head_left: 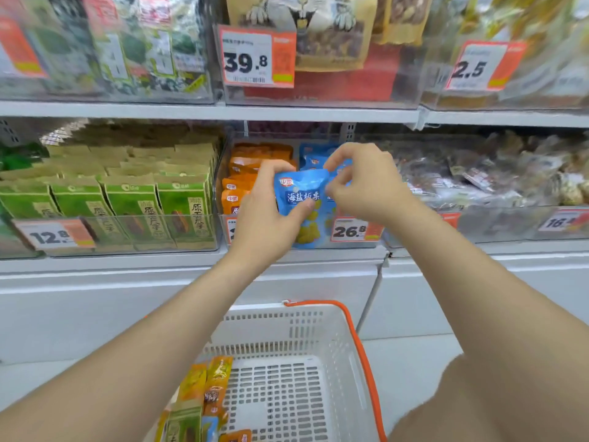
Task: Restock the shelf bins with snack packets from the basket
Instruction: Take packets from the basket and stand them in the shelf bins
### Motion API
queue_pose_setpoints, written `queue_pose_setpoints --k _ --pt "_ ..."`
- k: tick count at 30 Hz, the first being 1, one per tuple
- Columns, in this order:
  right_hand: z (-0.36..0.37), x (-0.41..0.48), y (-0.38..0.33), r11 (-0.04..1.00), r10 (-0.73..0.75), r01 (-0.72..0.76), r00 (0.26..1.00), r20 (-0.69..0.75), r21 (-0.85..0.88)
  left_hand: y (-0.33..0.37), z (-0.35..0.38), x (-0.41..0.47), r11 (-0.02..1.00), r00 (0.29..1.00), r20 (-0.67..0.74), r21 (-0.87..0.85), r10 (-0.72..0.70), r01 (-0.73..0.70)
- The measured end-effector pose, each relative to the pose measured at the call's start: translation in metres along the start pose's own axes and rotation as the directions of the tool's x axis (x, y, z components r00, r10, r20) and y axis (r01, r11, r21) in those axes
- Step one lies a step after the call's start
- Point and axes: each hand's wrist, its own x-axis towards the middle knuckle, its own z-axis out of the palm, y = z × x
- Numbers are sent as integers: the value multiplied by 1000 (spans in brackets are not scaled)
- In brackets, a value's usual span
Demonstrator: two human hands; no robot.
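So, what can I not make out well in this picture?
Head view:
- Price tag beside 26.8: number hidden by left hand.
- Blue packet: left side covered by the same hand.
- Basket: near end cut off by bottom edge.
- Upper left bin: packets blurred.

Left forearm (143,339) and right forearm (478,275) bare; left hand (266,218) and right hand (366,183) bare, nails short.
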Motion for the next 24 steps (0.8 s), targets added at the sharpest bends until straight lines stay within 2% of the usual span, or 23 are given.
queue_pose_setpoints --k 2,4,7,11,16,24 --pt "-4 3 14 993 74 -56 979 -188 100 15 7 16 995 994 -82 69 73 -68" --pt "-4 4 31 991 127 -112 957 -261 69 21 18 31 987 990 -92 132 107 -95" --pt "2 7 53 989 110 -122 985 -136 -81 14 34 49 971 997 -15 229 77 -71" --pt "9 15 69 978 31 -30 1000 3 -207 -8 55 65 935 998 45 353 -34 16" --pt "14 22 74 967 -26 39 998 52 -253 -27 70 75 912 972 119 385 -201 142" --pt "14 28 79 939 -26 49 997 70 -341 -23 86 88 878 965 153 462 -214 122"
